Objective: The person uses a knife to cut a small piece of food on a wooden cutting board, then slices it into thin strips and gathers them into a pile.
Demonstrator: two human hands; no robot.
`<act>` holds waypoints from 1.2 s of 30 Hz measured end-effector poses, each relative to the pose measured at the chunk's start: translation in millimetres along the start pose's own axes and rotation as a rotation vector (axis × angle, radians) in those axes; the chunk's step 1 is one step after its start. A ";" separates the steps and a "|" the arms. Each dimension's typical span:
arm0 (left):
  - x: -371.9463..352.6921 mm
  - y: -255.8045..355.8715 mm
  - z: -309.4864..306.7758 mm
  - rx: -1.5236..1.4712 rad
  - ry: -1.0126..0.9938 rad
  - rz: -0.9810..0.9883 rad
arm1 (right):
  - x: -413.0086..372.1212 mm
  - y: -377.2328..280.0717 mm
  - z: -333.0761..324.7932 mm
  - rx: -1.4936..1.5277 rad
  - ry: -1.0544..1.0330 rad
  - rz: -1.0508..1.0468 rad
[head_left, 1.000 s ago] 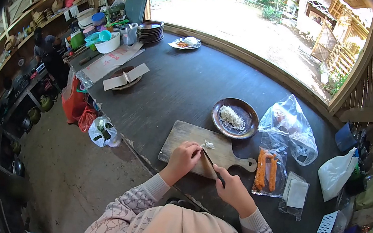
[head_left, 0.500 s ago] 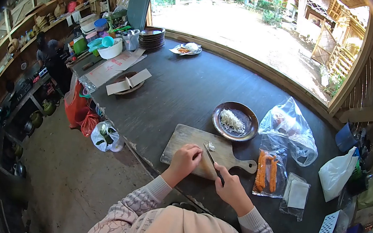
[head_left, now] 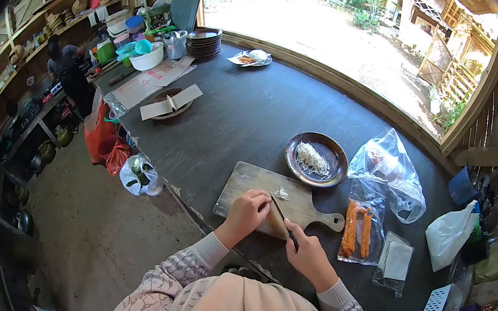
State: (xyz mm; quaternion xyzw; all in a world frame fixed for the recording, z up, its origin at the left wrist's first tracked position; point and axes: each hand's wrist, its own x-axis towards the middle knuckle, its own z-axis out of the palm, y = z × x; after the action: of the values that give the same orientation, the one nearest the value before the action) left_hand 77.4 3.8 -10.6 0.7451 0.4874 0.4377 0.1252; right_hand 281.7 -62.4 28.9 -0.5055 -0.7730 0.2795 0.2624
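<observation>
A wooden cutting board [head_left: 246,180] with a handle lies near the table's front edge. On its left part, my left hand [head_left: 245,215] rests with curled fingers; whatever is beneath them is hidden. My right hand [head_left: 311,257] grips the handle of a knife [head_left: 278,209], its blade slanting across the board close to my left fingertips. Just beyond the blade tip sits a small heap of white shreds [head_left: 281,194]. Behind the board, a brown plate [head_left: 339,174] carries a larger pile of similar white shreds [head_left: 313,158].
Right of the board lie orange sticks [head_left: 350,230] in clear plastic, a clear bag [head_left: 392,176], wrapped white sheets [head_left: 398,259] and a white bag [head_left: 449,236]. Stacked plates [head_left: 203,44] and a small plate of food [head_left: 250,58] stand at the back. A person [head_left: 64,61] is at far left.
The camera view has shifted slightly. Both hands and the knife keep nearly the same position on the board. At far left, the other person's head and arm have moved a little.
</observation>
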 end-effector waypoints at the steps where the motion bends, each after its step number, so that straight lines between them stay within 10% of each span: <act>1: 0.0 0.0 0.3 0.000 -0.004 -0.002 | 0.2 0.4 0.1 -0.012 -0.006 0.018; 36: -0.6 -1.4 1.1 0.011 0.003 0.009 | -2.4 0.1 -1.7 0.067 -0.012 0.036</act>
State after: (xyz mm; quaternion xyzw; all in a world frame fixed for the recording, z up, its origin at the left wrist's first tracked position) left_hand 77.3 4.2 -12.5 0.7473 0.4865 0.4370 0.1184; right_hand 283.8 -64.2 29.7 -0.5086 -0.7554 0.3132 0.2694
